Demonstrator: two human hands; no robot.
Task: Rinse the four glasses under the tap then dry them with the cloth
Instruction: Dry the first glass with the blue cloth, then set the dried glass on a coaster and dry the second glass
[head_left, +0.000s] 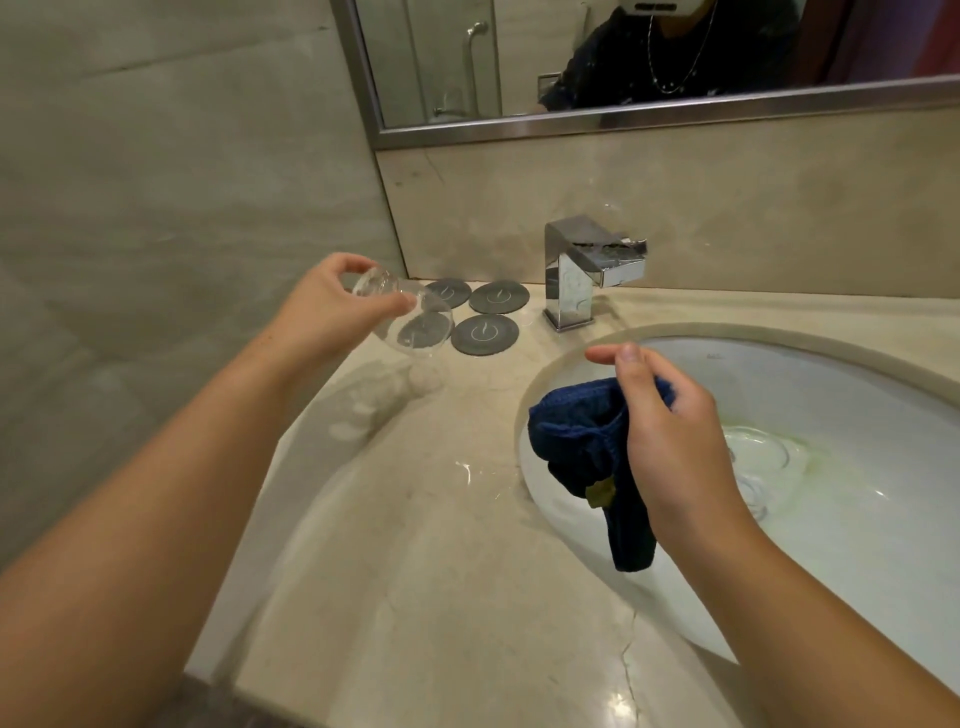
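Observation:
My left hand (332, 306) grips a clear glass (410, 319) by its base, tilted with the mouth toward the right, above the grey coasters. My right hand (670, 441) holds a dark blue cloth (582, 441) that hangs over the left rim of the sink (571, 358). Two more clear glasses (758, 457) lie in the white basin near the drain. The chrome tap (587, 270) stands behind the basin; no water stream shows.
Several round grey coasters (485, 332) lie on the marble counter (415, 545) left of the tap. A wall stands at the left and a mirror (623, 62) above the backsplash. The counter's front edge runs at the lower left.

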